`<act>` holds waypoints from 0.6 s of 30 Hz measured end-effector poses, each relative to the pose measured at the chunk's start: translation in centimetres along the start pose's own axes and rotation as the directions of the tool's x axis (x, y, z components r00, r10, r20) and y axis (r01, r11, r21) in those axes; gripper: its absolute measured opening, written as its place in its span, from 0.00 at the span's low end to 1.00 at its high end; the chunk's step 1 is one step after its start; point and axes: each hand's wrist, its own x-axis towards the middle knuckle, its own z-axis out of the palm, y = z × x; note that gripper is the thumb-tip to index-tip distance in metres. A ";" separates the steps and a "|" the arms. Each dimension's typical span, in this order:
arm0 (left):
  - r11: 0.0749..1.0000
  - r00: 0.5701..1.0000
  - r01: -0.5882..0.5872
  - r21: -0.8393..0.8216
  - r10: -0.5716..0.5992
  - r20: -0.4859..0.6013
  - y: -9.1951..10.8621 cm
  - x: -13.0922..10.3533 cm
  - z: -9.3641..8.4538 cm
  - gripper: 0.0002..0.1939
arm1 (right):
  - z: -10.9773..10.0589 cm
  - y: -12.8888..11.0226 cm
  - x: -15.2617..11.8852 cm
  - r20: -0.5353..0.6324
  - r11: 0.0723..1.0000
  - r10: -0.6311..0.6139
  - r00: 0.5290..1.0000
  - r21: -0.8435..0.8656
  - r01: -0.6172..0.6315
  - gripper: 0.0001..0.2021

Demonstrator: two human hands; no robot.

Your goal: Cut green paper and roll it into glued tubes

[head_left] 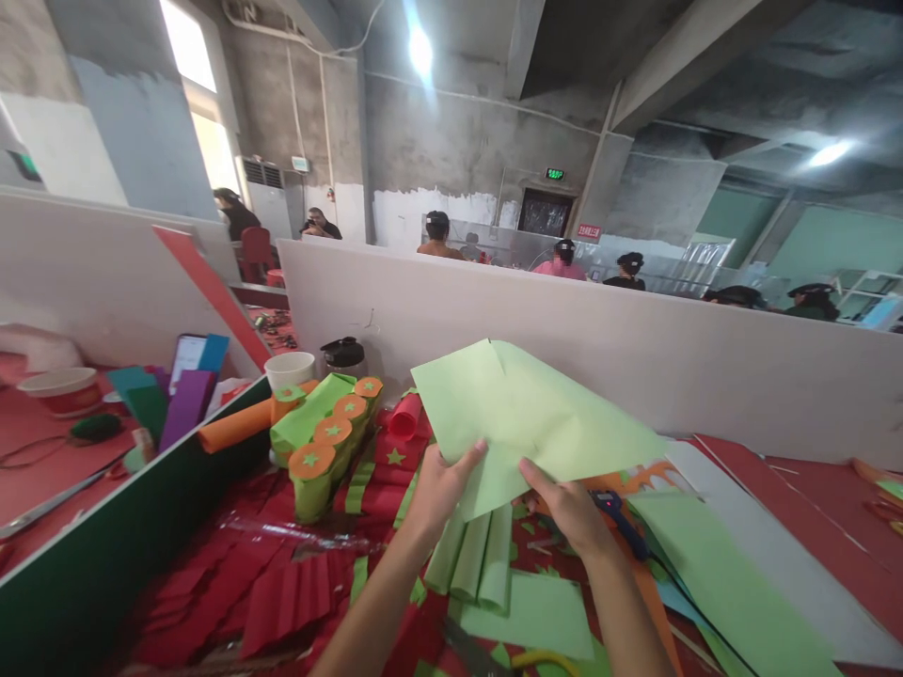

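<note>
A large light green paper sheet (557,404) is held up above the table, bent and slightly creased. My left hand (448,480) pinches its lower left part, the thumb on the near face. My right hand (564,503) grips the lower edge, thumb also on top, the other fingers hidden behind the sheet. Below the sheet, several rolled light green paper tubes (469,564) lie side by side. A flat light green piece (529,611) rests just nearer to me. Beside my right forearm is a dark glue gun (621,522) with a cable.
Green paper shapes with orange star-topped discs (311,461) stand at the left, near a white cup (289,369) and a black-lidded bottle (343,355). Dark red paper pieces (289,602) cover the lower left. Scissors with yellow handles (543,661) lie at the front. A white partition (705,367) runs behind.
</note>
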 end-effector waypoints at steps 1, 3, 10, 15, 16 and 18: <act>0.998 0.999 -0.032 0.060 0.032 0.002 0.1 0.1 -0.1 0.21 | -0.1 0.2 0.1 -0.008 1.000 0.003 1.000 -0.013 -0.003 0.28; 0.985 0.996 -0.086 0.147 0.085 0.008 0.2 0.2 -0.3 0.20 | -0.2 0.4 0.2 -0.011 1.000 -0.016 1.000 -0.012 0.016 0.26; 0.950 0.991 -0.132 0.283 0.133 0.015 0.4 0.4 -0.8 0.18 | -0.6 0.8 0.8 -0.144 0.911 -0.317 0.937 0.227 0.343 0.26; 0.942 0.988 -0.152 0.300 0.154 0.017 0.5 0.5 -1.0 0.17 | -1.7 2.0 1.2 -0.302 0.919 -0.270 0.914 0.201 0.338 0.32; 0.935 0.988 -0.149 0.323 0.154 0.011 0.5 0.6 -1.1 0.17 | -1.8 2.2 1.3 -0.315 0.925 -0.254 0.914 0.196 0.325 0.31; 0.907 0.987 -0.146 0.394 0.158 0.002 0.3 0.8 -1.2 0.16 | -2.0 2.3 1.8 -0.350 0.928 -0.234 0.907 0.198 0.316 0.32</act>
